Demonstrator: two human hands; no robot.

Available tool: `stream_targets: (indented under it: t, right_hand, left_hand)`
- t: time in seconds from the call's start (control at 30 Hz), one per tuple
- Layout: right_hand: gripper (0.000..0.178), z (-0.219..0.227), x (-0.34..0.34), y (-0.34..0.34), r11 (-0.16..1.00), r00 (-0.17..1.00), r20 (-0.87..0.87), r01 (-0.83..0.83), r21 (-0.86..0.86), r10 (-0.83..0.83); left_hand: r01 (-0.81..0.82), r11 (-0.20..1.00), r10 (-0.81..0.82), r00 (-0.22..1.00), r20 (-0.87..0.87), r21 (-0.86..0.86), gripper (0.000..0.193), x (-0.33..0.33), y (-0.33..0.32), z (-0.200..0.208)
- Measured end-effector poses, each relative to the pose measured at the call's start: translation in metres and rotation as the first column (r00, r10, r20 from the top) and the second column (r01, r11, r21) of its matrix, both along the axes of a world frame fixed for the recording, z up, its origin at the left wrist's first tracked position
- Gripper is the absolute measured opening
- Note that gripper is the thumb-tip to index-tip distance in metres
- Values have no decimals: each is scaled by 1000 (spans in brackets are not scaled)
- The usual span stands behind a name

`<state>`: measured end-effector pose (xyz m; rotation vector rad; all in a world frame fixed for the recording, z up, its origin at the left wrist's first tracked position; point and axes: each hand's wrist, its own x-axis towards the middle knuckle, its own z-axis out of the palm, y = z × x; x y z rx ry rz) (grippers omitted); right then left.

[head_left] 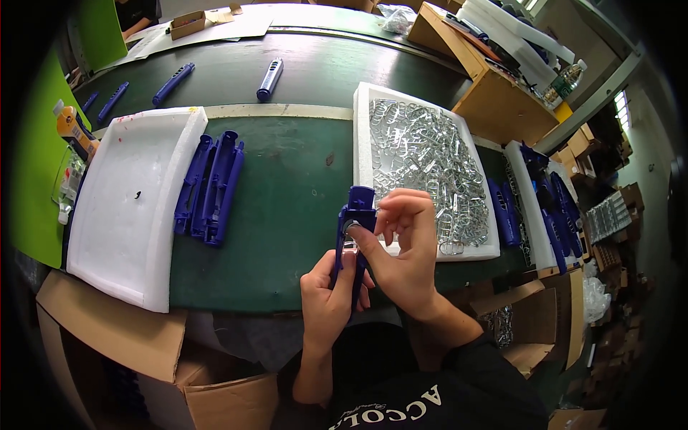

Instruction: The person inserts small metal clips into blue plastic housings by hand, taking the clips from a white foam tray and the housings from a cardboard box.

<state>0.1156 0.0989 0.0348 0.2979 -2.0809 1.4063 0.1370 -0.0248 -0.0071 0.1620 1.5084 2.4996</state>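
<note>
My left hand (324,304) is wrapped round a long dark-blue plastic housing (360,196), held upright above the front of the green table. A shiny metal wire clip (350,226) sits in the hollow of this housing. My right hand (410,261) is at the upper part, its thumb pressing on the metal clip and its fingers curled beside the housing. The thumb partly covers the clip, so how it is seated is hidden. Just beyond my right hand, a white foam tray (364,136) holds a heap of bent metal clips (430,165).
Several blue housings (223,188) lie beside another white foam tray (129,215) on the left. More blue housings (270,79) rest on the dark conveyor belt (315,57) behind. Blue parts (555,215) fill the right end. Open cardboard boxes (115,322) stand below the table edge.
</note>
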Motion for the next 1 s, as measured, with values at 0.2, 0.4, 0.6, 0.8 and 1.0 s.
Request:
stream_targets:
  t: [0.2,0.4,0.6,0.8,1.0]
  right_hand:
    - [29,-5,14,-26,870,931,216,-165,-465,293]
    - [28,-12,18,-32,811,923,182,-187,-555,338]
    - [27,-13,21,-34,812,943,119,-199,-549,311]
    - [30,-8,23,-35,833,948,154,-159,-531,279]
    - [31,-9,23,-34,826,941,187,-137,-547,280]
  left_hand:
    - [-137,986,124,983,-134,-97,24,1,5,-6]
    - [-292,944,250,937,-245,-152,21,5,8,1]
    - [-328,925,267,921,-284,-194,19,9,7,-1]
    - [-369,895,289,908,-304,-252,17,13,7,5]
    - [-399,865,302,898,-320,-303,18,13,10,5]
